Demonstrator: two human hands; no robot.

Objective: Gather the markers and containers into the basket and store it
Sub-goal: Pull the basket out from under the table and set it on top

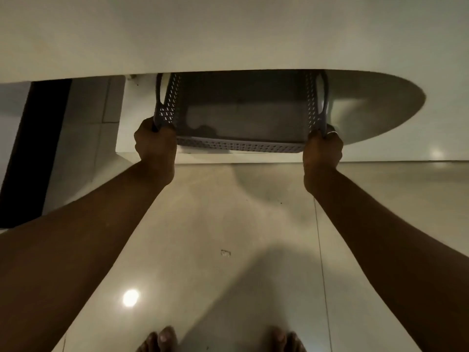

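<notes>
A grey perforated plastic basket (pixel 241 144) hangs low, half under the white tabletop (pixel 228 34), over a white lower shelf or base. My left hand (pixel 155 144) grips its near left corner. At the near right corner my right hand (pixel 322 151), with a ring on one finger, is closed on the rim. The basket's far half is hidden by the tabletop edge. The part of its inside that shows looks bare; no markers or containers are visible.
The white table's rounded end (pixel 380 105) curves off to the right. A dark vertical panel (pixel 30 148) stands at the left. Glossy tiled floor (pixel 228 250) spreads below, with my bare toes (pixel 165 339) at the bottom edge.
</notes>
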